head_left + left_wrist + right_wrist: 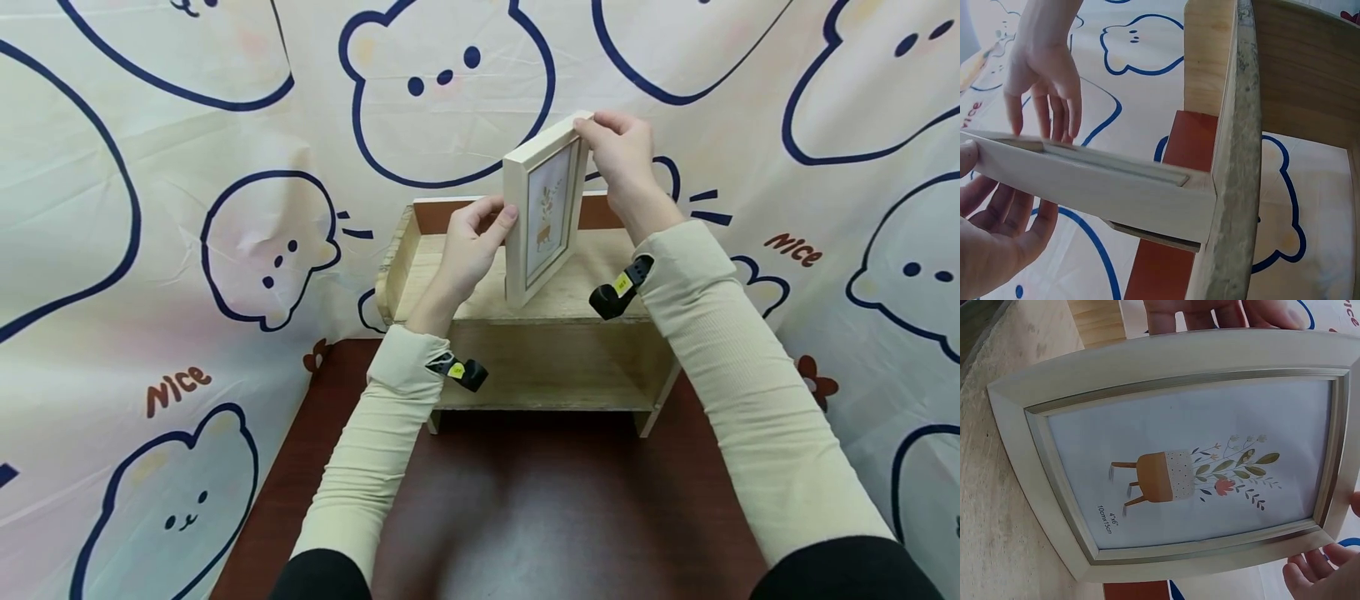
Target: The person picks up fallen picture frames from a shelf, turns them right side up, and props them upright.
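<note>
A cream picture frame (547,208) stands upright, turned at an angle, its bottom edge at the top board of a small wooden shelf (615,258). Behind its glass is a print (1185,475) of a legged pot with flowers. My left hand (476,242) pinches the frame's left side, with the thumb on the edge and the fingers beyond it. The right hand (618,154) holds the top far corner between thumb and fingers. In the left wrist view, the frame's lower end meets the board, and a flat piece (1154,234) sticks out from its back.
A lower shelf board (555,396) lies beneath the top one. Side panels (397,262) and a red-brown back strip (442,218) edge the top. The shelf stands on a dark red-brown table (540,517). Printed cloth (270,133) hangs behind and at both sides.
</note>
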Tool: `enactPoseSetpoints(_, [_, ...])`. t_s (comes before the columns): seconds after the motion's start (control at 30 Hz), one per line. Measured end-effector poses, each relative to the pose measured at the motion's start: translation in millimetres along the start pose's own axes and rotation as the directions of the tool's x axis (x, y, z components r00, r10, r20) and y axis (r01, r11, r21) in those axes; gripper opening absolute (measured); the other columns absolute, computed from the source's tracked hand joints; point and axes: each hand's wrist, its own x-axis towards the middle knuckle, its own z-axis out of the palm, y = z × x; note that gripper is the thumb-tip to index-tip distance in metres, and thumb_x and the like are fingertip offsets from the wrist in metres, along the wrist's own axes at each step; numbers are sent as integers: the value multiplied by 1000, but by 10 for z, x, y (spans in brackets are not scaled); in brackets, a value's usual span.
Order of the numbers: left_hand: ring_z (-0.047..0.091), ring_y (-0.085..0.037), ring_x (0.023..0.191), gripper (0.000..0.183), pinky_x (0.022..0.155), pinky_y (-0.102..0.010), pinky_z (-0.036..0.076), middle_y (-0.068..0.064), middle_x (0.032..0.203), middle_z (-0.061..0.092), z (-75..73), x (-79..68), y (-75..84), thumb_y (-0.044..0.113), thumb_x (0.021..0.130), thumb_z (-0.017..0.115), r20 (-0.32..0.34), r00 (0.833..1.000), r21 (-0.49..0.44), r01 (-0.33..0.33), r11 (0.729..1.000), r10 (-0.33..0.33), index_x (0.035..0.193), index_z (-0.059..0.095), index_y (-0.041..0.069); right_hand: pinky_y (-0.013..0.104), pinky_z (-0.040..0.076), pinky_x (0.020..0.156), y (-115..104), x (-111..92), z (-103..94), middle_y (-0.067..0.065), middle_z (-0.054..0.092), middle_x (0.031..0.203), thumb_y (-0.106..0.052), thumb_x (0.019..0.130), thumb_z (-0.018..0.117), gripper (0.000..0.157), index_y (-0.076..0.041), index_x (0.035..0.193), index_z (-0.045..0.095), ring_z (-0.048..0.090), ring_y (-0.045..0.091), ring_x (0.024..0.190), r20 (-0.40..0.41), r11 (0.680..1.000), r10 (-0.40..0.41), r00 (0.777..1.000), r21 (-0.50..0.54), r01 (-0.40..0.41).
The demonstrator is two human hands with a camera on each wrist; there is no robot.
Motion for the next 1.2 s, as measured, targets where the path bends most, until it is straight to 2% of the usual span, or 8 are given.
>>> enactPoseSetpoints(0.2, [54,-13,83,25,71,-26,50,-18,101,61,58,-22,6,9,93,53,-30,1000,37,-4,999,5,109,59,-9,22,32,100,-7,16,33,2,50,130,-23,91,57,39,-11,128,54,43,12,119,14,1000,18,1000,-4,-18])
enactPoseSetpoints(0.4, [55,-14,84,27,72,-24,48,-18,102,61,111,-42,15,12,93,54,-59,998,70,-21,997,25,111,59,-8,20,24,105,0,-29,50,0,51,132,-24,93,54,38,-11,128,55,39,7,123,56,996,-34,998,-79,39])
enactPoseSetpoints(0.63, [55,-13,83,27,72,-23,47,-18,101,61,127,-56,21,11,93,54,-81,996,85,-34,996,40,111,59,-8,29,24,106,15,-180,94,1,54,128,-32,91,55,37,-10,120,62,40,11,120,127,994,-46,991,-93,58])
enactPoseSetpoints(0.9, [55,-14,83,28,72,-23,47,-18,100,62,143,-62,36,12,93,54,-100,995,96,-23,995,32,111,60,-8,39,22,106,3,-329,146,3,48,131,-37,89,56,44,-9,123,57,36,15,123,227,998,-16,974,-62,31])
enactPoseSetpoints(1.2, [54,-13,85,28,74,-24,47,-16,100,61,163,-76,42,13,92,55,-90,996,86,-10,996,18,112,60,-6,35,25,104,42,-314,169,1,46,132,-32,89,55,41,-10,124,57,35,14,122,239,1000,-23,971,-8,25])
